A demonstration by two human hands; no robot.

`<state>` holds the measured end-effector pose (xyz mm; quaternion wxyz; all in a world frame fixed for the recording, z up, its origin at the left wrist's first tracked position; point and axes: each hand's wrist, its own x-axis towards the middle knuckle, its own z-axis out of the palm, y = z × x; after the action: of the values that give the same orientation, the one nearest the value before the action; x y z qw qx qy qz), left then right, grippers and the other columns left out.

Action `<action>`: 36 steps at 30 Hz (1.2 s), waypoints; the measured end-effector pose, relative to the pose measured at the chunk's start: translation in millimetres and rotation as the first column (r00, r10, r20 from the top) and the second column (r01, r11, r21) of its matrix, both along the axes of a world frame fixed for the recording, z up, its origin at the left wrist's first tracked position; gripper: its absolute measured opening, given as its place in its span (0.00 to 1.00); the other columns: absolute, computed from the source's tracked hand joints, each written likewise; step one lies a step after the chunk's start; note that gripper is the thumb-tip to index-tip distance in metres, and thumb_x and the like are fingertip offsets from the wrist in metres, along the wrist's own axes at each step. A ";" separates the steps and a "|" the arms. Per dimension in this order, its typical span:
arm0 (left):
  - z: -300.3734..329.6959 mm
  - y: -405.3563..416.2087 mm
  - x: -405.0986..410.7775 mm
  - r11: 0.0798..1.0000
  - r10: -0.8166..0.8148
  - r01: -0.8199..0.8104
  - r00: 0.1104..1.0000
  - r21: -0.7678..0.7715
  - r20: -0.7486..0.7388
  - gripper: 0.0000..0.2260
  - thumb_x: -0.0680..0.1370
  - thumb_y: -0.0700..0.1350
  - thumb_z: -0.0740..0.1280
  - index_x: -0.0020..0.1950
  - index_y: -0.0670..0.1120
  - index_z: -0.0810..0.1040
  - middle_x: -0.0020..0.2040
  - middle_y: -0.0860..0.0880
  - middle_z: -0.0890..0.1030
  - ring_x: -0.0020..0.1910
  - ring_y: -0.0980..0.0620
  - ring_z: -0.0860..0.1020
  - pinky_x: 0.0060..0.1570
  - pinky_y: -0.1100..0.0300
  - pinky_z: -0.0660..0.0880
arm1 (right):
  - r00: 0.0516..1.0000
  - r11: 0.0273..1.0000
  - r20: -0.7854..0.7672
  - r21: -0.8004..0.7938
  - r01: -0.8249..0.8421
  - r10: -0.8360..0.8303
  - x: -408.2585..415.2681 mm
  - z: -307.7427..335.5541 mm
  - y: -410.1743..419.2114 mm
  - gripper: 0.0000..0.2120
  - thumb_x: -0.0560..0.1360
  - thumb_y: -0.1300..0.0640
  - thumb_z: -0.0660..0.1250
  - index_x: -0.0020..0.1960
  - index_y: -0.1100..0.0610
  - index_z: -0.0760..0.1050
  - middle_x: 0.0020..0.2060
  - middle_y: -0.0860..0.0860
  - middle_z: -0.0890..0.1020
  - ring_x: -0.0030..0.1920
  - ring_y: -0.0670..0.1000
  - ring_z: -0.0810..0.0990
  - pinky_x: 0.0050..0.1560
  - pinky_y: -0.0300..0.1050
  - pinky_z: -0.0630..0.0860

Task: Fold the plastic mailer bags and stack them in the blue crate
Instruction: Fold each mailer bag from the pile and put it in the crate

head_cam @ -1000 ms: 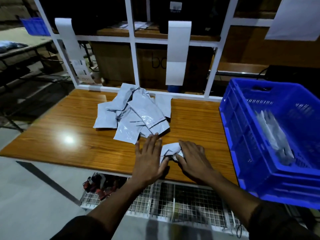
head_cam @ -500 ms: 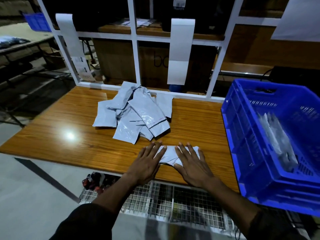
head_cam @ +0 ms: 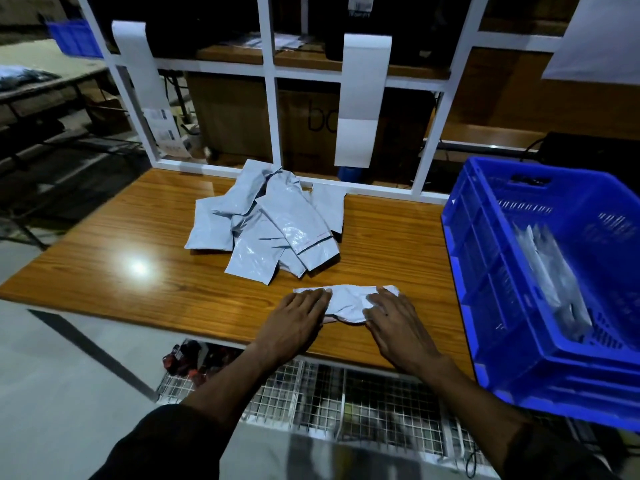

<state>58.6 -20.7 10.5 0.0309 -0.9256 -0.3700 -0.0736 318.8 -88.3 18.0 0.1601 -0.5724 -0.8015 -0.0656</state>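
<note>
Two hands flatten one mailer bag.
Left hand and right hand press straight fingers on the grey mailer bag (its ends).

Bare wooden table left of the mailer pile; blue crate walling the right edge

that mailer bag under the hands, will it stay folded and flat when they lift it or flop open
The mailer bag is thin, creased film, so it will likely sag and partly spring open once the left hand and right hand stop pressing. Its glossy sheen suggests it slides easily on the smooth table. Probably very light.
</note>
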 end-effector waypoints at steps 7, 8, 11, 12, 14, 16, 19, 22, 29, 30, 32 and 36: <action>-5.1 7.0 -11.4 0.999 -0.019 0.016 0.998 -0.046 -0.057 0.27 0.85 0.51 0.48 0.83 0.46 0.48 0.82 0.43 0.56 0.80 0.40 0.57 0.76 0.42 0.61 | 0.994 1.000 0.106 -0.021 0.014 -0.011 9.4 -3.5 -4.5 0.09 0.75 0.62 0.74 0.50 0.53 0.76 0.73 0.52 0.73 0.77 0.59 0.63 0.70 0.70 0.65; -5.6 7.6 -13.3 0.998 -0.030 0.026 0.997 -0.053 -0.068 0.27 0.85 0.52 0.47 0.83 0.46 0.47 0.83 0.43 0.53 0.81 0.40 0.55 0.77 0.42 0.58 | 0.993 0.999 0.114 -0.037 0.020 -0.016 10.5 -5.0 -6.4 0.11 0.74 0.63 0.74 0.52 0.54 0.76 0.74 0.51 0.72 0.78 0.58 0.61 0.71 0.69 0.64; -8.6 9.0 -17.3 0.997 -0.055 0.051 0.995 -0.055 -0.079 0.26 0.86 0.53 0.45 0.83 0.48 0.45 0.83 0.45 0.48 0.82 0.39 0.48 0.77 0.44 0.49 | 0.987 0.993 0.155 -0.098 0.061 -0.045 9.5 -8.0 -10.4 0.22 0.69 0.67 0.76 0.61 0.57 0.76 0.76 0.50 0.68 0.80 0.55 0.54 0.74 0.67 0.61; -9.1 9.4 -18.4 0.996 -0.062 0.056 0.994 -0.067 -0.089 0.26 0.86 0.53 0.44 0.83 0.49 0.44 0.83 0.46 0.46 0.82 0.40 0.45 0.77 0.44 0.46 | 0.987 0.992 0.156 -0.109 0.064 -0.047 9.2 -8.7 -10.8 0.25 0.68 0.68 0.76 0.62 0.58 0.75 0.76 0.50 0.68 0.80 0.55 0.53 0.74 0.67 0.60; -9.1 10.3 -20.5 0.993 -0.076 0.066 0.992 -0.098 -0.099 0.26 0.86 0.53 0.43 0.83 0.50 0.42 0.83 0.47 0.43 0.82 0.41 0.41 0.78 0.45 0.43 | 0.988 0.991 0.150 -0.121 0.060 -0.042 8.0 -6.8 -11.8 0.27 0.67 0.69 0.76 0.64 0.59 0.74 0.77 0.51 0.67 0.80 0.54 0.51 0.74 0.67 0.58; -2.8 7.6 -20.6 0.992 -0.073 0.060 0.990 -0.110 -0.122 0.27 0.85 0.56 0.39 0.83 0.50 0.42 0.83 0.47 0.41 0.81 0.41 0.39 0.79 0.43 0.43 | 0.990 0.991 0.141 -0.127 0.047 -0.029 6.7 -3.7 -14.4 0.26 0.72 0.65 0.72 0.68 0.60 0.71 0.77 0.51 0.65 0.81 0.53 0.48 0.76 0.67 0.56; 14.0 -4.2 -11.2 0.990 -0.019 0.003 0.994 -0.143 -0.110 0.39 0.78 0.68 0.28 0.84 0.48 0.42 0.82 0.47 0.37 0.81 0.45 0.36 0.79 0.44 0.38 | 0.998 0.988 -0.004 -0.140 0.062 -0.063 0.8 9.7 -16.8 0.25 0.82 0.49 0.58 0.76 0.59 0.65 0.74 0.52 0.71 0.81 0.52 0.52 0.78 0.64 0.51; 30.9 -12.7 12.4 0.982 0.086 -0.074 0.994 -0.176 0.061 0.41 0.80 0.66 0.29 0.82 0.43 0.57 0.82 0.44 0.53 0.83 0.44 0.50 0.81 0.48 0.45 | 0.983 0.985 -0.118 -0.123 0.123 -0.138 -10.1 28.4 -1.9 0.31 0.82 0.42 0.45 0.77 0.58 0.66 0.73 0.53 0.72 0.79 0.52 0.59 0.78 0.59 0.53; 13.5 -16.7 48.0 0.954 0.204 -0.194 0.979 -0.228 0.022 0.29 0.86 0.56 0.41 0.83 0.40 0.53 0.83 0.41 0.56 0.82 0.44 0.52 0.80 0.49 0.48 | 0.986 0.895 0.022 -0.416 0.161 -0.167 -24.2 26.6 16.0 0.34 0.80 0.37 0.34 0.81 0.49 0.55 0.80 0.47 0.57 0.81 0.51 0.50 0.78 0.58 0.47; 10.5 -18.0 46.3 0.952 0.221 -0.218 0.975 -0.213 -0.013 0.32 0.83 0.58 0.36 0.83 0.42 0.49 0.83 0.43 0.52 0.83 0.45 0.48 0.80 0.48 0.44 | 0.983 0.893 0.060 -0.413 0.180 -0.171 -24.5 24.4 14.1 0.38 0.77 0.35 0.30 0.82 0.48 0.52 0.81 0.46 0.54 0.81 0.50 0.48 0.78 0.58 0.45; 6.8 -19.8 43.1 0.954 0.230 -0.233 0.972 -0.188 -0.038 0.37 0.78 0.60 0.30 0.84 0.45 0.46 0.84 0.46 0.47 0.83 0.46 0.42 0.79 0.46 0.39 | 0.979 0.897 0.107 -0.392 0.202 -0.174 -25.2 21.4 12.6 0.43 0.73 0.34 0.25 0.82 0.48 0.49 0.81 0.45 0.50 0.81 0.49 0.45 0.78 0.58 0.43; 0.4 -21.0 40.1 0.953 0.233 -0.240 0.971 -0.185 -0.061 0.37 0.77 0.61 0.29 0.84 0.48 0.43 0.84 0.49 0.42 0.82 0.45 0.37 0.79 0.43 0.37 | 0.970 0.906 0.171 -0.360 0.222 -0.170 -26.8 16.5 12.0 0.47 0.69 0.34 0.17 0.82 0.48 0.46 0.81 0.46 0.46 0.81 0.51 0.43 0.78 0.60 0.43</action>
<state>98.7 -41.8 10.9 -0.0422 -0.8745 -0.4829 -0.0156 292.0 -76.3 34.4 -0.0150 -0.6644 -0.7464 0.0349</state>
